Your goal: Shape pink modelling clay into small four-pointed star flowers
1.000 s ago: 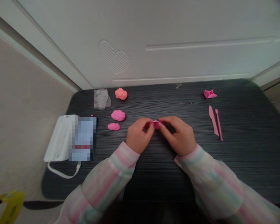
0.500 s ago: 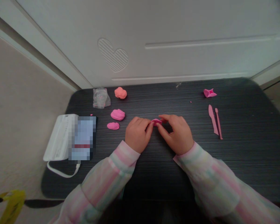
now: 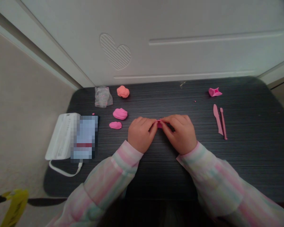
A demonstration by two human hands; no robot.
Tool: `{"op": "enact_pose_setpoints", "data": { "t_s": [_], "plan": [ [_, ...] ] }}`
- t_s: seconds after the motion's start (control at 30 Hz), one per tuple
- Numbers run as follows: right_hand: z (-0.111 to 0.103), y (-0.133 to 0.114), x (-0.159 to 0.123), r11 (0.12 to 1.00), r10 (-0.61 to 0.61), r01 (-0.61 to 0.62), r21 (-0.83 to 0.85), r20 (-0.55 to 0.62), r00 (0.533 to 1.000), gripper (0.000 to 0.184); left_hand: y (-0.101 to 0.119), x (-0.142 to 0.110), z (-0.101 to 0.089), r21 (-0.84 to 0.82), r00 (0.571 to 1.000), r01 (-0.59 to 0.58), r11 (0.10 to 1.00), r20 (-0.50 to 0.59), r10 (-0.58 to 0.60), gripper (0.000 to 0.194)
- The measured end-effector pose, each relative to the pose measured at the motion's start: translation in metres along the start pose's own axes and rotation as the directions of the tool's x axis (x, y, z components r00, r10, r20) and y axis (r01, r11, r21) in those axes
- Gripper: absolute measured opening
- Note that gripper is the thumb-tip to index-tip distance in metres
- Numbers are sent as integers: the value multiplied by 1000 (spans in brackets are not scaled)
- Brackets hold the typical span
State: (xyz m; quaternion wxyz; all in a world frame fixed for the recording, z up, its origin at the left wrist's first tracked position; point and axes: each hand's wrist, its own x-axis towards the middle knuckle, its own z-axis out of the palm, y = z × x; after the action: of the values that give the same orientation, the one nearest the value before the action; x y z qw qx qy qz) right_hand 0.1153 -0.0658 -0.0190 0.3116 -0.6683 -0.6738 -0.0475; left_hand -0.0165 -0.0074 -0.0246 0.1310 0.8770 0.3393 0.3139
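Observation:
Between my two hands is a small piece of pink modelling clay, partly hidden by my fingertips. My left hand pinches its left side with thumb and forefinger. On the other side, the thumb and fingers of my right hand close on its right edge. Left of my hands lie a larger pink clay lump and a smaller pink clay lump. An orange clay lump sits behind them. Far right, a folded pink clay shape rests above a pink plastic knife and a thin pink modelling stick.
A crumpled clear plastic bag lies at the back left of the dark table. Near the left edge are a phone with a blurred screen, a white power bank and a white cable. A white panel stands behind the table.
My right fingers have closed in on the pink clay from slightly apart, and the clay now looks narrower between my fingertips. The view has shifted slightly.

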Motion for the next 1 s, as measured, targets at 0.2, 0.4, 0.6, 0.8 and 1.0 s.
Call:
{"op": "enact_pose_setpoints", "data": {
  "t_s": [0.2, 0.4, 0.6, 0.8, 1.0],
  "plan": [
    [-1, -3, 1, 994, 102, -100, -38, 56, 993, 20, 6, 1, -3, -120, 988, 122, 985, -83, -132, 15],
    [-1, -3, 2, 994, 106, -106, -4, 87, 991, 20, 9, 3, -3, -224, 963, 266, 937, 32, -266, 17],
    [-1, -3, 2, 990, 127, -133, 52, 109, 986, 19, 6, 3, -3, -240, 963, 268, 933, 57, -262, 15],
    [-1, -4, 2, 975, 184, -198, 101, 136, 973, 22, 8, 3, -5, -299, 940, 337, 893, 61, -335, 16],
    [0, -4, 2, 969, 165, -186, 163, 136, 977, 15, 7, 3, -2, -401, 916, 398, 825, 127, -381, 18]
  ]
}}
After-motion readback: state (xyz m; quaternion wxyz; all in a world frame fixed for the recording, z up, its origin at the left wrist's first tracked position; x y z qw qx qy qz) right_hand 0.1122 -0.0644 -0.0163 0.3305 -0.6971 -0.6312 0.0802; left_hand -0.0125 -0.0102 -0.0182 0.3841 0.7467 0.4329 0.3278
